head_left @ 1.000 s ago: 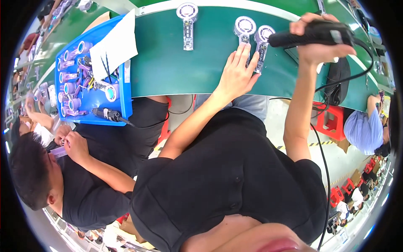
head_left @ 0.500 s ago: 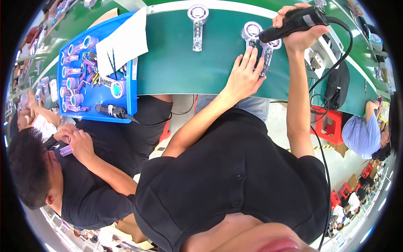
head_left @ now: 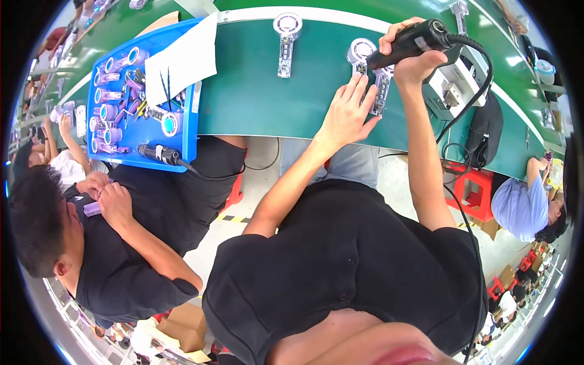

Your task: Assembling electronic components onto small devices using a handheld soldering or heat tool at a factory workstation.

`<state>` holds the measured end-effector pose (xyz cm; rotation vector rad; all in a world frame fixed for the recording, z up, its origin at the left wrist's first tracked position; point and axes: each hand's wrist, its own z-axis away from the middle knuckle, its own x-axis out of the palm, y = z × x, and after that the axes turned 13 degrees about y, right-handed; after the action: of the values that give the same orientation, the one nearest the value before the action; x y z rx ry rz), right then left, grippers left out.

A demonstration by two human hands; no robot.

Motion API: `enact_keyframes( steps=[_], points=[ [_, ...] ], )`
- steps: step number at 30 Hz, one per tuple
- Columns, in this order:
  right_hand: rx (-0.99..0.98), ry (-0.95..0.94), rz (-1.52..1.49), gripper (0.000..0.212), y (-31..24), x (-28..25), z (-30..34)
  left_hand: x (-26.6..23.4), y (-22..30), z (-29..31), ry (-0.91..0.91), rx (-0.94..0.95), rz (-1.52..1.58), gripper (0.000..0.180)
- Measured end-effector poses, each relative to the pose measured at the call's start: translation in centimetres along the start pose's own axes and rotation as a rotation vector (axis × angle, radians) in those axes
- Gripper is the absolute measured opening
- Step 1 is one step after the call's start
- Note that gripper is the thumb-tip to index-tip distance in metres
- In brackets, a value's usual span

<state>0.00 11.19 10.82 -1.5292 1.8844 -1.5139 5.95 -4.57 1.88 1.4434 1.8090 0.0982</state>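
My right hand (head_left: pixel 416 66) grips a black electric screwdriver (head_left: pixel 409 47), its cord looping away to the right. The screwdriver's tip end points down-left at a small handheld fan body (head_left: pixel 361 51) with a round purple-and-white head and clear handle. On that fan's handle rest the fingertips of my left hand (head_left: pixel 342 114), fingers stretched out. Close by on the right lies a second fan body (head_left: pixel 382 92), partly hidden by my hands and the screwdriver. A third fan body (head_left: pixel 286 47) lies apart on the green table (head_left: pixel 243 91). The screwdriver's bit is hard to see.
At the left, a blue tray (head_left: pixel 191 137) holds several purple fan parts, another screwdriver (head_left: pixel 159 154) and a white sheet (head_left: pixel 182 58). A white box-shaped device (head_left: pixel 447 91) and black bag (head_left: pixel 486 131) are at right. A co-worker (head_left: pixel 115 243) sits at left.
My right hand and the screwdriver have shifted slightly left in view. My left hand stays on the fan's handle. The whole view has moved a little.
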Motion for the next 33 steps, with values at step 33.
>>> enact_keyframes(
  steps=[33],
  points=[
    [0.077,0.326,0.150,0.120,-13.4,-30.2,-13.0,0.4,-0.7,1.0,0.140,0.171,-0.238,0.053]
  ],
)
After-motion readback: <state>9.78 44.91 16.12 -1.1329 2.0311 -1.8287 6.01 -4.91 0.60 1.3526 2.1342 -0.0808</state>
